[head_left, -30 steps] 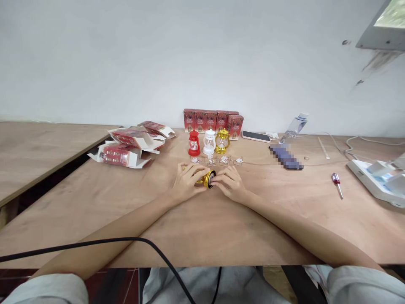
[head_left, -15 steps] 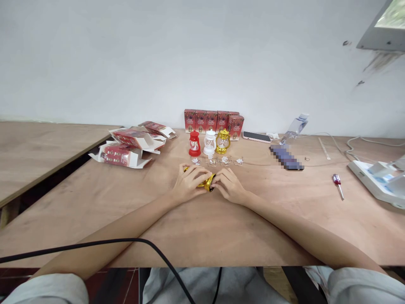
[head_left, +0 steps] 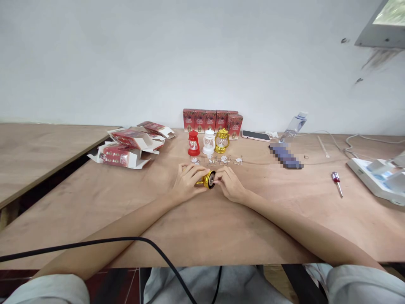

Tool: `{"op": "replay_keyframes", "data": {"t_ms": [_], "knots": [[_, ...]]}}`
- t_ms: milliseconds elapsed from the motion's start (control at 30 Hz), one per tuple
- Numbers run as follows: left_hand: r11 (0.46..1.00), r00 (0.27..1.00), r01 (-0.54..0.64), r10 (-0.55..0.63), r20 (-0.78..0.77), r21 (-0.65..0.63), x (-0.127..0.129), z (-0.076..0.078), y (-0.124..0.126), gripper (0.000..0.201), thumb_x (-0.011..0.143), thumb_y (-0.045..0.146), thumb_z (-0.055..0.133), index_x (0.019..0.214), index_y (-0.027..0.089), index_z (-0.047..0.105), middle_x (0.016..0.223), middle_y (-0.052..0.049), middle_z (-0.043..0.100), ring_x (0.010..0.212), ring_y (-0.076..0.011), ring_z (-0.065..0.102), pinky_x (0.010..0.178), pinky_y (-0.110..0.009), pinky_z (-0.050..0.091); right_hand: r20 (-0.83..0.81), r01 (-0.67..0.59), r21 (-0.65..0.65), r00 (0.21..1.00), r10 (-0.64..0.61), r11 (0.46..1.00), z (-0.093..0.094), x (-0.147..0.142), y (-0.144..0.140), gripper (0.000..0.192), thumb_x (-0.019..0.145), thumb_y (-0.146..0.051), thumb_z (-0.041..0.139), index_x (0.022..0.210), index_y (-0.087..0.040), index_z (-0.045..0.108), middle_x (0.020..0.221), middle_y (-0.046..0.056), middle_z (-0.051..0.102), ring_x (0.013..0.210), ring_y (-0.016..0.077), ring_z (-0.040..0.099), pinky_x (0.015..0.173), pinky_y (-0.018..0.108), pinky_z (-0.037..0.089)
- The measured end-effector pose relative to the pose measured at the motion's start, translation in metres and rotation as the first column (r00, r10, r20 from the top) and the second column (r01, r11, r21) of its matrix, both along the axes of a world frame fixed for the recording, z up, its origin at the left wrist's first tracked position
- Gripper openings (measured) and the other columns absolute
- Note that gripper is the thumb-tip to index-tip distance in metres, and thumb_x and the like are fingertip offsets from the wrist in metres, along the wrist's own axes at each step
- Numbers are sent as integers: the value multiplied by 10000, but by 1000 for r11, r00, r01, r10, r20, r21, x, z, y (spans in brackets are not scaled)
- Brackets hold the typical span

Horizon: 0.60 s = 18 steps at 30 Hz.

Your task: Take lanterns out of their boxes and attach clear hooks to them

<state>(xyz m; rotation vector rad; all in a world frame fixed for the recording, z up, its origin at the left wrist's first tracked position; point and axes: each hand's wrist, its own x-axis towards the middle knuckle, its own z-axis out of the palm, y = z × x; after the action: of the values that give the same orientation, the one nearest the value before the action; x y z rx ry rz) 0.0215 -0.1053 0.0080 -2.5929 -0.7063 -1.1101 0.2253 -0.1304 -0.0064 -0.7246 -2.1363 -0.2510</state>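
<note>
My left hand (head_left: 189,182) is wrapped round a small gold lantern (head_left: 205,180) lying on its side, its base turned to the right. At that base my right hand (head_left: 231,184) has its fingertips pinched together against the dark opening; whatever they hold is too small to make out. Just beyond my hands, several small wire pieces with white parts (head_left: 224,160) lie in a row. Behind them stand a red lantern (head_left: 193,143), a white lantern (head_left: 209,142) and another gold lantern (head_left: 222,141), all upright.
Red boxes (head_left: 199,121) line the wall. Opened cartons (head_left: 118,155) are piled at the left. To the right lie a phone (head_left: 255,135), a tilted bottle (head_left: 293,127), a blurred-out dark item (head_left: 285,156), a screwdriver (head_left: 337,183) and a power strip (head_left: 375,179). A black cable (head_left: 139,239) crosses the foreground.
The held lantern's base has turned a little more toward me, showing more of its dark opening. My right fingertips have shifted slightly at that opening. The other things stay put.
</note>
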Motion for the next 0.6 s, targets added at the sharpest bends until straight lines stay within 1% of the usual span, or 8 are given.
{"op": "replay_keyframes", "data": {"t_ms": [100,167,233,300,333,400,433,600], "knots": [[999,999,-20,21,41,-41,-1,-1,2,343,790,352,626,1081,186,555,1040,-75,680,951,-196,603,839,-359,305,-57,95,18,994,-94,995,-3,12,11,210,956,-262,323,837,-199,484,801,64,571,775,181,512,700,325,404],[998,998,-29,32,47,-54,-1,-2,3,348,790,359,624,1084,186,553,1050,-79,676,961,-201,600,838,-359,306,-73,241,2,968,-240,971,-5,28,24,232,951,-274,323,824,-194,501,803,77,579,773,199,513,713,345,397],[999,999,-22,25,44,-47,-1,-3,3,359,786,358,628,1090,184,550,1058,-82,673,968,-205,597,836,-360,305,-52,424,-44,903,-426,904,-7,48,39,246,942,-286,339,808,-184,519,813,94,592,759,217,504,718,362,376],[999,999,-19,20,37,-45,-1,-3,4,365,782,354,632,1095,185,550,1061,-81,672,973,-206,594,838,-362,302,-4,584,-88,810,-587,807,-9,67,52,246,931,-286,362,805,-169,537,822,111,603,770,236,498,732,379,356],[998,999,-24,25,33,-51,0,-4,4,364,780,352,632,1095,188,553,1060,-82,673,974,-207,594,840,-364,300,19,640,-103,767,-642,761,-9,75,57,240,925,-279,371,807,-163,545,830,118,608,784,243,497,737,381,349],[997,999,-35,36,23,-65,0,-4,4,362,779,352,632,1095,192,557,1055,-84,675,976,-211,593,845,-369,296,61,703,-123,710,-701,701,-10,86,63,219,911,-258,393,810,-157,560,834,119,614,810,252,495,746,382,338],[997,999,-38,39,23,-67,0,-4,4,359,780,351,631,1094,194,559,1051,-85,677,976,-213,593,847,-372,295,85,714,-128,700,-709,689,-11,88,64,207,903,-247,405,810,-157,567,833,116,617,822,253,495,752,381,333],[999,999,-23,24,22,-33,0,-5,5,368,786,361,626,1106,195,551,1051,-83,677,979,-212,590,841,-375,292,170,707,-117,706,-687,698,-11,89,61,168,874,-227,461,795,-156,591,834,111,629,849,255,488,763,376,319]]}}
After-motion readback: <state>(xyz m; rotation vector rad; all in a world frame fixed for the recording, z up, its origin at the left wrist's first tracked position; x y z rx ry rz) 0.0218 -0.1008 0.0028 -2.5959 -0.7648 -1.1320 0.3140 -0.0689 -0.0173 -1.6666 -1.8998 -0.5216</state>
